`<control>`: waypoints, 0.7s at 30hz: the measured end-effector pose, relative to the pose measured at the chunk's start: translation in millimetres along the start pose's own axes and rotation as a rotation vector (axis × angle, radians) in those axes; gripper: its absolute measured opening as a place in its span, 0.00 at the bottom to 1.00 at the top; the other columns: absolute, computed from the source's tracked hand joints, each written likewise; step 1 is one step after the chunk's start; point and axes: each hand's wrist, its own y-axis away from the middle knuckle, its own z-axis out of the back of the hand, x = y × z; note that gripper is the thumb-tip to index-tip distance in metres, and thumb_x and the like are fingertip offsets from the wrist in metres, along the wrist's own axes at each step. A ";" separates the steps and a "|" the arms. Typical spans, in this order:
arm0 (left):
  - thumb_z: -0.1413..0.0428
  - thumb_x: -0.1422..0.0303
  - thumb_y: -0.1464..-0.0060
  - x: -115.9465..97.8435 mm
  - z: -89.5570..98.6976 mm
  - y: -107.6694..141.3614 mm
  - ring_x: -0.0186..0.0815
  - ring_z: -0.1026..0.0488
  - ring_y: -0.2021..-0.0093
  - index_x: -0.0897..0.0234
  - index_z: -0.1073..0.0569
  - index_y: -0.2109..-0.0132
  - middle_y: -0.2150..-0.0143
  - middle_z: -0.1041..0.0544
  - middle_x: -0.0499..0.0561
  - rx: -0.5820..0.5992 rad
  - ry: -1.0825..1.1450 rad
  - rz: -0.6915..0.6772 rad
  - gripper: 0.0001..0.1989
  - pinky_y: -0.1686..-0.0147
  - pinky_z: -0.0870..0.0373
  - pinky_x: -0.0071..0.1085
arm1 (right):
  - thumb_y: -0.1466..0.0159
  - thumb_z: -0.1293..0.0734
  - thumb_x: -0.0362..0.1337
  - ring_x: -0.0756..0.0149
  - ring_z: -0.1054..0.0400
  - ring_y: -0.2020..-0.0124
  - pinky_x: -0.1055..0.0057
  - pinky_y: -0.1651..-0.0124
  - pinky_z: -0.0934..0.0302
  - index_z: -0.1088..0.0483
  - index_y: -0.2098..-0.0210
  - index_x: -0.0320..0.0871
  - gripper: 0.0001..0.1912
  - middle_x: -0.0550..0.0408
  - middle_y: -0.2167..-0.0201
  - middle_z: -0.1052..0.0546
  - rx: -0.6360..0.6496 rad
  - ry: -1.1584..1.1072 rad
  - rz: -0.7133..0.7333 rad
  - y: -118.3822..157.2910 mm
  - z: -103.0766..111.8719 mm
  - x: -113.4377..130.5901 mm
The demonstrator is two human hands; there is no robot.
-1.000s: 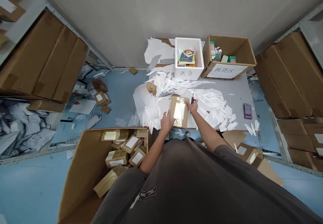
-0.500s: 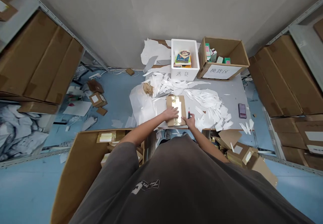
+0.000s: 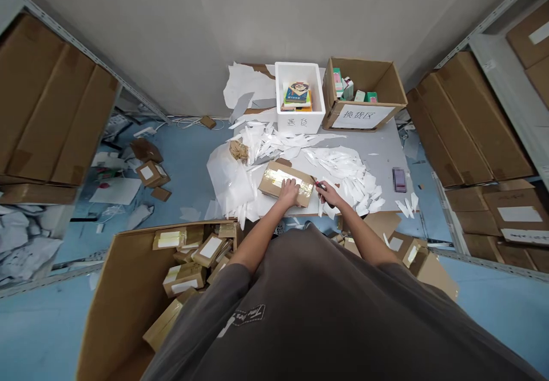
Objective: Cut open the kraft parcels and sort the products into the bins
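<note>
A taped cardboard box lies flat at a slant on the table, clear tape and a white label on its top. My left hand rests on the box's top near the front edge, fingers spread and pressing on it. In my right hand, closed, is a slim black-and-red tool with a thin tip. That tip is at the box's right end; whether it touches the cardboard I cannot tell. Torn white paper strips and a clear plastic bag lie around the box.
Behind stand a white foam bin with books and a cardboard carton with small boxes. A phone lies on the table's right. A large open carton with taped parcels stands at front left. Shelves with brown cartons flank both sides.
The box has turned from upright to slanted, one end now facing right. My left hand has shifted toward its front edge. My right hand has tilted the tool toward the box's right end.
</note>
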 end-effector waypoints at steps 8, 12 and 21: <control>0.20 0.51 0.63 6.3 -0.7 -16.0 0.68 0.52 0.19 0.59 0.35 0.26 0.18 0.48 0.67 0.176 0.036 -0.001 0.60 0.23 0.52 0.59 | 0.38 0.20 0.44 0.65 0.32 0.78 0.71 0.67 0.37 0.25 0.64 0.46 0.13 0.62 0.80 0.30 0.072 0.359 -0.032 2.9 20.8 2.2; 0.20 0.52 0.63 5.8 6.4 -19.7 0.67 0.51 0.19 0.61 0.35 0.26 0.18 0.48 0.68 0.203 0.032 0.009 0.61 0.23 0.50 0.58 | 0.41 0.19 0.49 0.65 0.34 0.79 0.70 0.67 0.37 0.27 0.70 0.47 0.18 0.62 0.82 0.32 0.047 0.358 0.014 -2.4 17.7 2.4; 0.21 0.50 0.59 8.1 12.6 -14.7 0.64 0.51 0.19 0.60 0.35 0.26 0.18 0.47 0.65 0.229 0.030 0.007 0.58 0.23 0.50 0.57 | 0.37 0.26 0.62 0.70 0.44 0.86 0.74 0.81 0.47 0.35 0.66 0.48 0.26 0.66 0.85 0.34 0.268 0.025 -0.209 31.5 -3.9 -27.1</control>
